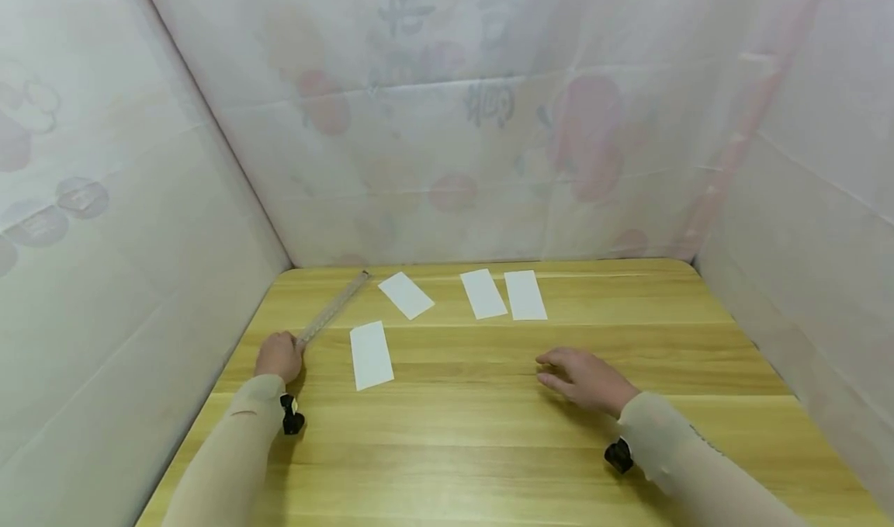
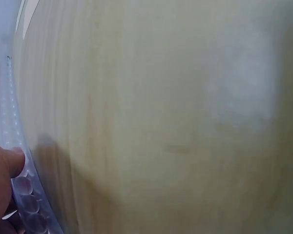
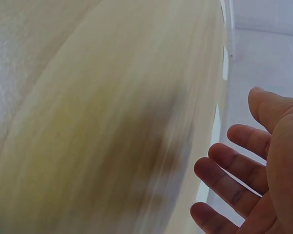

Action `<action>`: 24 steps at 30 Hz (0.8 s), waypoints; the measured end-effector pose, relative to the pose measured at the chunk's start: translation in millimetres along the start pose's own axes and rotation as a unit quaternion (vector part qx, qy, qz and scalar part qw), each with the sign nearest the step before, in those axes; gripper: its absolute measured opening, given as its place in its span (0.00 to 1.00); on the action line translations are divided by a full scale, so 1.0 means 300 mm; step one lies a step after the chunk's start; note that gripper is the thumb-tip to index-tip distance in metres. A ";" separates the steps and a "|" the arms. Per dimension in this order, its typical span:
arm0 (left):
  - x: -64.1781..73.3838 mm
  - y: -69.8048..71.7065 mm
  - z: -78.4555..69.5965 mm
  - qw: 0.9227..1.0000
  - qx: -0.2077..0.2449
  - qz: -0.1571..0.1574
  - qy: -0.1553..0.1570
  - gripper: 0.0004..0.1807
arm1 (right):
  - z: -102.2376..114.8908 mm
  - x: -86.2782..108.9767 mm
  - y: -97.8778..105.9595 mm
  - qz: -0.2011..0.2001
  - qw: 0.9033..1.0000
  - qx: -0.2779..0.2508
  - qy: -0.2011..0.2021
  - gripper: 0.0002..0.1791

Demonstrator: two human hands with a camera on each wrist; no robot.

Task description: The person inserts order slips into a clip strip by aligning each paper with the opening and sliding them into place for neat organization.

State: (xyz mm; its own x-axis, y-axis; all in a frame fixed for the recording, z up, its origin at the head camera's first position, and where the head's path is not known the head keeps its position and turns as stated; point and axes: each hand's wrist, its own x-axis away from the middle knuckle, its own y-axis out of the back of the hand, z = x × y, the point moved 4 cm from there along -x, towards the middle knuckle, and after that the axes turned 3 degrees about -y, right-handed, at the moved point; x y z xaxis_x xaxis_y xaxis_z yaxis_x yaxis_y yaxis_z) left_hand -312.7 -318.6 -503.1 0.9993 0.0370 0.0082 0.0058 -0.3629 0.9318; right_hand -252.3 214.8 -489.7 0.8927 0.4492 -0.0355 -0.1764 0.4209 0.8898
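My left hand (image 1: pixel 279 355) grips the near end of a clear plastic ruler (image 1: pixel 332 308) at the table's left side. In the left wrist view the thumb (image 2: pixel 15 161) presses on the ruler (image 2: pixel 31 197), which has a row of round cutouts. The ruler's far end points toward the back edge. Over the right half of the table my right hand (image 1: pixel 583 377) holds nothing, its fingers spread and loosely bent in the right wrist view. A white paper card (image 1: pixel 372 355) lies nearest the left hand, to its right.
Farther back on the wooden table (image 1: pixel 447 457) lie a tilted white card (image 1: pixel 407 295) and two more side by side, a left one (image 1: pixel 483 293) and a right one (image 1: pixel 525 295). Printed cloth walls (image 1: pixel 447 147) rise at the back and both sides.
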 end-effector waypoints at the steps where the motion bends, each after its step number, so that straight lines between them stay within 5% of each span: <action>1: 0.004 -0.002 0.003 1.000 0.001 -0.002 0.002 0.18 | 0.002 0.000 -0.001 -0.001 1.000 -0.001 0.002 0.24; 14: 0.045 0.010 0.037 0.999 0.033 -0.034 0.004 0.16 | 0.008 0.003 -0.013 -0.011 1.000 -0.007 0.008 0.23; 24: 0.055 0.035 -0.008 0.996 0.043 -0.063 -0.047 0.16 | 0.009 0.007 -0.013 -0.015 1.000 -0.023 -0.001 0.25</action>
State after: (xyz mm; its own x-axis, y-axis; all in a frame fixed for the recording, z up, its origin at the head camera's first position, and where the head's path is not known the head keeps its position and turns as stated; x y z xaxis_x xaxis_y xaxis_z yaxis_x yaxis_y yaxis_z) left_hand -296.3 -319.6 -492.5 0.9895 0.0010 -0.1444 0.1301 -0.4390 0.8890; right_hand -248.8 212.0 -491.9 0.8987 0.4344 -0.0613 -0.1681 0.4701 0.8665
